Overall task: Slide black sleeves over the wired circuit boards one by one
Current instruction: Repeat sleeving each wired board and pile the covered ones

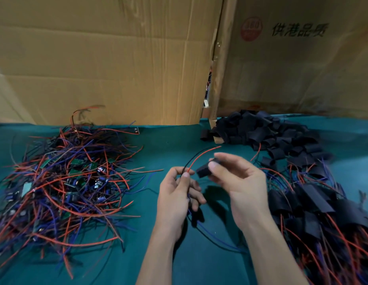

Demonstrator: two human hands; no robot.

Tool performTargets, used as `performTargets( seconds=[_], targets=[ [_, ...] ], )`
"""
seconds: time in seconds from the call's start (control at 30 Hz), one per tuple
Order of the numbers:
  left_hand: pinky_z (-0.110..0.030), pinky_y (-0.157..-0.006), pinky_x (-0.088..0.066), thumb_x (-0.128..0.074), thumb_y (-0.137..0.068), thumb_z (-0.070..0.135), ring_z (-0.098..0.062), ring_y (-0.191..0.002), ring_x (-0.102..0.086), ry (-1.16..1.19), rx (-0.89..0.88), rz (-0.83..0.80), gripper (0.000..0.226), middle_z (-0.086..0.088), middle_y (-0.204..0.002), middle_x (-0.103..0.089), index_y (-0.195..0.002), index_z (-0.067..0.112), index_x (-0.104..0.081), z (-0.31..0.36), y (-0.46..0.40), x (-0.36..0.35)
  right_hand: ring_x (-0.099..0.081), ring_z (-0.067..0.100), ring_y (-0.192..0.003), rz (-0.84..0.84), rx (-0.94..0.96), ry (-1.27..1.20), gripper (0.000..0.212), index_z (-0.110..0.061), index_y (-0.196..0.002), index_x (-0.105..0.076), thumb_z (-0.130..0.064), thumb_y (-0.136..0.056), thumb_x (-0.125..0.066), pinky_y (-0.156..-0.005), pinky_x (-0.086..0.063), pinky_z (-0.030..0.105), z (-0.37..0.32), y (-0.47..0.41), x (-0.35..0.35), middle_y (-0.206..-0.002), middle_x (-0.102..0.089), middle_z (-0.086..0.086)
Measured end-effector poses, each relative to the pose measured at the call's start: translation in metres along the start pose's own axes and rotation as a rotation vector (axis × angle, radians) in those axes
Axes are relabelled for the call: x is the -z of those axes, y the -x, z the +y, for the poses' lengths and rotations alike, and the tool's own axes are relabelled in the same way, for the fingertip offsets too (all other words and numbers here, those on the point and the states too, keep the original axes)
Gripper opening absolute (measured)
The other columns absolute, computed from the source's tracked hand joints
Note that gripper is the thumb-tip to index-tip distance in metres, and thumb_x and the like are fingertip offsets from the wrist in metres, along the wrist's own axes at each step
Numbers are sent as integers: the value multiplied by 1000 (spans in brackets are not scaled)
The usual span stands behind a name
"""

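- Cardboard walls (109, 64) are standing at the back, seemingly screening the green table (174, 140) and keeping the stock from sliding off.
- A large heap of bare boards with wires (63, 182) is lying on the left, well apart from the hands; judged to be the unfinished supply.
- A pile of empty sleeves (271, 132) is sitting at the right rear, within easy reach of the right hand.
- Finished sleeved boards (314, 204) are gathering at the right front, kept apart from the bare stock so the 2 lots do not mix.
- The right hand (240, 182) is pinching 1 black sleeve (205, 169) between thumb and fingers, mouth turned toward the wires.
- The left hand (177, 192) is pinching a red and a black wire (199, 157) together at the fingertips, ends pointing up, apparently ready for threading.
- The board on these wires is hidden; blue wires (212, 233) are trailing below the left hand.
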State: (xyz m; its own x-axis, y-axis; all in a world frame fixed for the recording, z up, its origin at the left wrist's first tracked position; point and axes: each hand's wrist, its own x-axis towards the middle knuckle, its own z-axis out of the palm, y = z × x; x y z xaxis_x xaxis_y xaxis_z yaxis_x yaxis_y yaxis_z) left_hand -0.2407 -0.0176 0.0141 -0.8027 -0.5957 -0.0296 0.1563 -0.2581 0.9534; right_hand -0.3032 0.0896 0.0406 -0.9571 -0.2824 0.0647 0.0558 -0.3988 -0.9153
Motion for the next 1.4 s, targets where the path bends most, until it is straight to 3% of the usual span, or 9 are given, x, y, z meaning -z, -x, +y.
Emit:
performTargets(
  seconds=[0.17, 0.47, 0.57, 0.83, 1.03, 1.23, 1.4],
  targets=[
    [-19, -31, -32, -41, -106, 9, -16, -39, -54, -80, -19, -73, 15, -3, -61, -57, -100, 6, -54, -3, 3, -2, -72, 13, -76, 353, 98, -166, 13, -8, -90, -72, 3, -85, -77, -70, -59, 25, -7, -17, 19, -74, -75, 1],
    [-19, -32, -33, -41, -106, 9, -17, -41, -56, -111, -29, -89, 17, -4, -62, -57, -102, 8, -57, -4, 5, -3, -72, 7, -69, 521, 198, -133, 13, -8, -87, -69, 3, -87, -76, -68, -59, 24, -3, -21, 21, -68, -74, -4],
    [-19, -32, -33, -40, -106, 8, -17, -41, -55, -104, -23, -78, 18, -4, -61, -57, -102, 9, -57, -4, 5, -2, -71, 7, -68, 515, 201, -115, 14, -9, -87, -69, 3, -87, -76, -67, -59, 23, -3, -21, 20, -67, -73, -5],
    [-20, -33, -34, -41, -106, 9, -19, -41, -57, -159, -23, -101, 17, -4, -61, -58, -103, 6, -58, -3, 4, -1, -73, 16, -78, 301, 128, -85, 13, -5, -92, -70, 4, -85, -77, -67, -60, 26, -4, -16, 16, -76, -75, 3],
    [-17, -32, -26, -41, -106, 9, -13, -36, -48, -184, 1, -127, 22, -5, -62, -57, -101, 11, -63, -5, 5, -5, -71, 13, -67, 136, 58, 46, 41, -13, -111, -60, 6, -81, -80, -62, -58, 24, -1, -7, 2, -73, -75, 5],
    [-17, -34, -22, -41, -106, 9, -12, -35, -45, -136, 14, -88, 25, -5, -60, -56, -104, 8, -66, -5, 4, -3, -67, 17, -60, 316, 32, -231, 39, -14, -107, -56, 9, -83, -76, -60, -57, 23, -10, -12, 11, -70, -74, 4],
    [-17, -35, -24, -43, -105, 11, -13, -36, -44, -148, 10, -101, 26, -4, -60, -56, -103, 12, -68, -5, 5, -3, -69, 13, -62, 335, 26, -311, 33, -14, -100, -56, 9, -85, -74, -63, -58, 24, -13, -13, 15, -66, -71, 1]
  ],
)
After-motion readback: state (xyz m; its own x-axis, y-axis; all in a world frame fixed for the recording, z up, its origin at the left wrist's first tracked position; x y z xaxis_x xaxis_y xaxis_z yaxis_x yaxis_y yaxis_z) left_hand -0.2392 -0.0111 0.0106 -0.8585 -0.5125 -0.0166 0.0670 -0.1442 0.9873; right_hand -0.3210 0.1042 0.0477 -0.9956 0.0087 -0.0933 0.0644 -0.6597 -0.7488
